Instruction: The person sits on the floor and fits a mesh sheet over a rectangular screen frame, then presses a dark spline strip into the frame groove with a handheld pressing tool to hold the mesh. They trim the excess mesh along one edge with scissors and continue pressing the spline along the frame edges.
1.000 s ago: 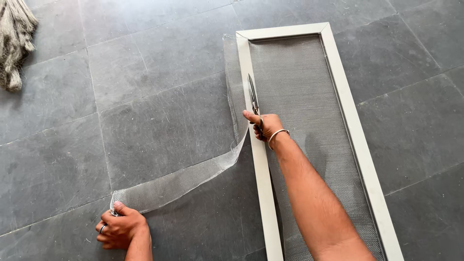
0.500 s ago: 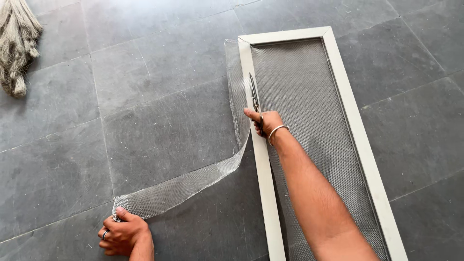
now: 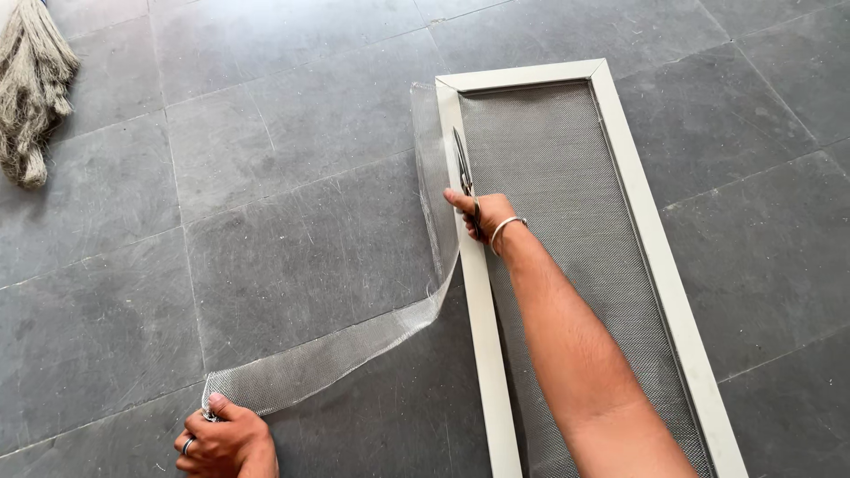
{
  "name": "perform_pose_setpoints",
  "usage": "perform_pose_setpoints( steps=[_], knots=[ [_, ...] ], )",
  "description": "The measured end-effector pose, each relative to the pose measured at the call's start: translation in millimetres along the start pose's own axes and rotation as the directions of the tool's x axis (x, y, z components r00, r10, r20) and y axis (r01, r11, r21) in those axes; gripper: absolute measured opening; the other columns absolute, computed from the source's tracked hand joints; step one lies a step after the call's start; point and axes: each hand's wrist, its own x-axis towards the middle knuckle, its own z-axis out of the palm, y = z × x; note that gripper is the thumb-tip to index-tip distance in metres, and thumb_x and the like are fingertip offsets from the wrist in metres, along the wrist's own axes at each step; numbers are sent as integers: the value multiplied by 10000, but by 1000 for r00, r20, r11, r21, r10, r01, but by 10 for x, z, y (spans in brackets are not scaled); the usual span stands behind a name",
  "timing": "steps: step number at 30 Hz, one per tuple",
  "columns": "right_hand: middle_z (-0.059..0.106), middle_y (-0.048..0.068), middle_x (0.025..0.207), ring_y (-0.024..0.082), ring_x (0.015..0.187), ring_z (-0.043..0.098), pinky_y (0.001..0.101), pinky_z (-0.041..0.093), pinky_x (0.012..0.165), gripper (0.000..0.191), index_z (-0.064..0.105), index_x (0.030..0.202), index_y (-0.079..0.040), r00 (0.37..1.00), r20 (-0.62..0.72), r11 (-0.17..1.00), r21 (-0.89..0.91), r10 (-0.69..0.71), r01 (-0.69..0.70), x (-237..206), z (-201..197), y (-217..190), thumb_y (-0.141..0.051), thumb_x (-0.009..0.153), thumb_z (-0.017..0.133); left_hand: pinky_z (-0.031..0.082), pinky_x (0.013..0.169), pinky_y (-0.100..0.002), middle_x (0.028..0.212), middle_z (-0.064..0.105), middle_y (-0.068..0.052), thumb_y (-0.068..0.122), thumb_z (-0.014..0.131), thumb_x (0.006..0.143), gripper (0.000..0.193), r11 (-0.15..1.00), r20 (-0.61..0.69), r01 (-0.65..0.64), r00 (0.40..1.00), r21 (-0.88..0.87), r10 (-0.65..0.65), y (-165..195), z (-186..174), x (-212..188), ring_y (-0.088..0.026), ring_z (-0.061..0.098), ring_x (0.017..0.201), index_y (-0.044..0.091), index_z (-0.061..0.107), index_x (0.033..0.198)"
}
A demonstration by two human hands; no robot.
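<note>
A white rectangular frame [image 3: 482, 319] filled with grey mesh [image 3: 567, 195] lies on the grey tiled floor. My right hand [image 3: 482, 215] grips a pair of scissors [image 3: 462, 168] whose blades point away along the frame's left rail. A long cut strip of translucent mesh [image 3: 354, 345] curls off that rail and runs down to the left. My left hand [image 3: 226, 440] pinches the strip's free end against the floor. A ring sits on that hand and a bracelet on my right wrist.
A pale string mop head [image 3: 31, 88] lies at the top left corner. Dark grey floor tiles [image 3: 292, 257] with light joints surround the frame on every side.
The scissors and my right hand have edged a little farther along the rail. The loose strip reaches slightly higher up the frame. My left hand keeps its hold on the strip's end.
</note>
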Motion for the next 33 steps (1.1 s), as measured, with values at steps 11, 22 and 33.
perform_pose_setpoints(
  steps=[11,22,33],
  knots=[
    [605,2,637,97,521,584,231,540,484,579,676,754,-58,1000,-1,998,51,31,-31,274,39,-164,-607,699,850,402,1040,-545,1132,622,-235,429,622,1116,445,992,-18,11,1000,-128,-13,-52,156,-4,-417,518,1131,-2,692,1032],
    [618,13,627,105,506,591,254,545,480,549,636,751,-70,1000,17,991,137,1,-3,357,148,-81,-556,693,885,522,858,-502,1128,594,-272,410,626,1148,467,985,3,-11,1000,-174,11,-25,115,30,-387,606,1014,-46,654,1054],
    [618,31,621,119,497,595,261,518,452,589,675,775,-32,998,-68,999,39,3,-1,567,116,-337,-572,671,887,528,606,-392,975,599,-226,315,695,1155,396,973,-179,-130,979,-190,96,-10,188,14,-271,595,810,-32,587,999]
  ],
)
